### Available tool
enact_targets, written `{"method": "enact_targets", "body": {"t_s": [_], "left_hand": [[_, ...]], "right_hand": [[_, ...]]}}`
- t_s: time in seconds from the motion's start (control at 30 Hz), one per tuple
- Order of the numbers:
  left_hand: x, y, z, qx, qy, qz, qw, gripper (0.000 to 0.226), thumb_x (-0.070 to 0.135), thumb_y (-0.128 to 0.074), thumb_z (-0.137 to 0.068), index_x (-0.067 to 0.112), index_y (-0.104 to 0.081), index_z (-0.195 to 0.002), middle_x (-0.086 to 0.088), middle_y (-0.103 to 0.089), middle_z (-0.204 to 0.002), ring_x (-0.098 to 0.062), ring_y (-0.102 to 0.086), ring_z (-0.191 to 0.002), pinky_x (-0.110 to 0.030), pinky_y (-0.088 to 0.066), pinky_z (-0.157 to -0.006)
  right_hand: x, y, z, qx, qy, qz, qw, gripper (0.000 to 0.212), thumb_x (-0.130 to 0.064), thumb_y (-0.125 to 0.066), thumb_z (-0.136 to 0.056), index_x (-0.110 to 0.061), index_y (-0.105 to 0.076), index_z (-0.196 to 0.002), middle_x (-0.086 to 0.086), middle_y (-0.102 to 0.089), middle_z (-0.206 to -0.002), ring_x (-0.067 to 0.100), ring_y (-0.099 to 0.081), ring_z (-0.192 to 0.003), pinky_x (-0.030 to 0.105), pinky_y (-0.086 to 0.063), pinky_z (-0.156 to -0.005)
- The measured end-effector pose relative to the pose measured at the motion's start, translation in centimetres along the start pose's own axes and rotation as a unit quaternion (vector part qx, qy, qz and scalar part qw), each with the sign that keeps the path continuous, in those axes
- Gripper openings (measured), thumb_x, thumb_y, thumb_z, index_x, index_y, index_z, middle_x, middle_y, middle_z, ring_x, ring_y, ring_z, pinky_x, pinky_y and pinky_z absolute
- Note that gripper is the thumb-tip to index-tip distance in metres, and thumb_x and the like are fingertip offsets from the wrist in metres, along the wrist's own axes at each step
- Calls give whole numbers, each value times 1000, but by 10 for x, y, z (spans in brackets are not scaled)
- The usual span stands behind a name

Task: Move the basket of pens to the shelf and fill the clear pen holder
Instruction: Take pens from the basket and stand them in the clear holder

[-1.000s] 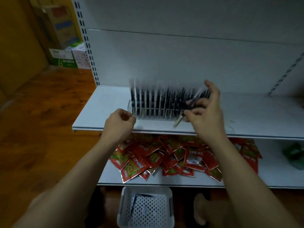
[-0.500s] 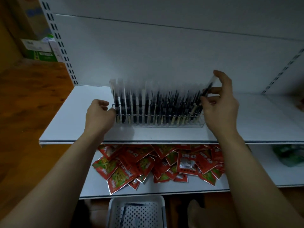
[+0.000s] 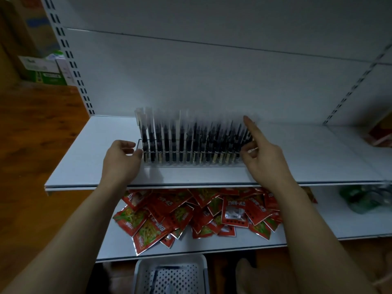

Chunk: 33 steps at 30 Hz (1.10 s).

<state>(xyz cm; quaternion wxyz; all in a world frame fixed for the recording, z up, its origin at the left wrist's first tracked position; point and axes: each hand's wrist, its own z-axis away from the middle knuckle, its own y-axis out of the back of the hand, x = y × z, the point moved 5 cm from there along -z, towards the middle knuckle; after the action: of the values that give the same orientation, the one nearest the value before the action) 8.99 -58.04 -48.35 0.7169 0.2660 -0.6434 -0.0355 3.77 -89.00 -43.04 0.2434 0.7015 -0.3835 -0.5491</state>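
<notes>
- Half a second ago the right hand [image 3: 263,160] pinched one pen above the row's right end. Now its index finger [image 3: 249,126] is stretched straight, tip among the pen tops there.
- Its other fingers are curled at the 3 o'clock end of the clear pen holder [image 3: 191,164]; I cannot tell whether they hold anything.
- The left hand [image 3: 122,159] stays at the holder's 9 o'clock end and holds it, fingers curled and thumb on the front corner.
- The holder stands mid-shelf [image 3: 84,160], long side facing the person.
- It is packed end to end with dark pens [image 3: 182,143], upright on the left and leaning on the right, tops blurred.
- The white perforated basket [image 3: 169,261] sits on the floor at 6 o'clock, below the lower shelf of red packets [image 3: 191,215], with something dark inside.
</notes>
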Motion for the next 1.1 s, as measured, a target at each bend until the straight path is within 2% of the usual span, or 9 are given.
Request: {"method": "enact_targets", "body": {"t_s": [0.17, 0.27, 0.33, 0.47, 0.6, 0.7, 0.83, 1.0, 1.1], "left_hand": [[-4, 13, 29, -2, -6, 9, 1000, 32, 23, -63, -92, 16, -53, -122, -1, -57, -117, -22, -54, -104, -40, -49, -87], [-9, 18, 53, -12, -21, -3, 1000, 29, 25, -61, -93, 18, -53, -119, 3, -55, -113, -19, -55, -97, -36, -47, -78], [-16, 17, 69, -31, -18, -11, 999, 23, 26, -61, -93, 21, -54, -114, 2, -58, -110, -18, -59, -92, -36, -51, -75], [-44, 4, 97, -80, -38, -69, 994, 14, 22, -63, -91, 21, -55, -103, 2, -61, -101, -17, -61, -91, -36, -53, -77], [-103, -9, 113, -158, -63, -225, 959, 19, 28, -62, -88, 21, -55, -104, -1, -62, -105, -23, -61, -94, -39, -53, -79], [-158, -5, 114, -254, 64, -293, 919, 24, 30, -63, -89, 12, -58, -104, -5, -63, -102, -29, -62, -100, -31, -48, -77], [-208, 3, 107, -246, 220, -247, 911, 36, 20, -66, -87, 9, -46, -59, -15, -54, -71, -31, -58, -72, -27, -37, -61], [-263, -37, 133, -245, 311, -152, 906, 18, 18, -63, -86, 3, -67, -96, -17, -65, -94, -28, -61, -76, -31, -48, -56], [-309, -57, 163, -249, 365, -149, 885, 19, 16, -63, -84, 0, -68, -93, -18, -67, -91, -29, -64, -80, -34, -52, -62]], "right_hand": [[-11, 3, 18, 33, -22, -45, 998, 82, -15, -57, -93, -56, -8, -144, -8, -61, -96, 11, -61, -72, 25, -49, -74], [-20, -1, 34, 34, -22, -91, 995, 63, -13, -58, -93, -36, -33, -146, -9, -62, -87, 13, -63, -74, 33, -55, -75], [-27, -9, 46, 18, -19, -86, 996, 41, -14, -57, -94, -29, -53, -132, -9, -61, -79, 15, -63, -70, 38, -56, -71], [-46, -37, 65, 0, 21, -15, 1000, 17, -19, -54, -95, -24, -68, -104, -18, -48, -63, 5, -49, -56, 24, -38, -57], [-53, -92, 91, -109, 47, 55, 991, 20, -23, -52, -93, -27, -68, -105, -8, -67, -87, 17, -61, -83, 27, -43, -69], [-41, -146, 109, -219, 52, 100, 969, 22, -24, -47, -93, -28, -66, -103, -1, -71, -102, 23, -63, -95, 30, -46, -75], [-6, -211, 124, -285, -60, 67, 954, 19, -19, -50, -91, -23, -67, -96, 4, -69, -96, 25, -60, -83, 30, -44, -65], [33, -301, 187, -391, -166, 60, 903, 19, -18, -52, -91, -18, -68, -100, 9, -68, -105, 28, -62, -99, 33, -52, -82], [50, -346, 223, -492, -181, 104, 845, 28, -19, -52, -92, -16, -63, -118, 9, -61, -123, 28, -57, -112, 37, -49, -94]]}}
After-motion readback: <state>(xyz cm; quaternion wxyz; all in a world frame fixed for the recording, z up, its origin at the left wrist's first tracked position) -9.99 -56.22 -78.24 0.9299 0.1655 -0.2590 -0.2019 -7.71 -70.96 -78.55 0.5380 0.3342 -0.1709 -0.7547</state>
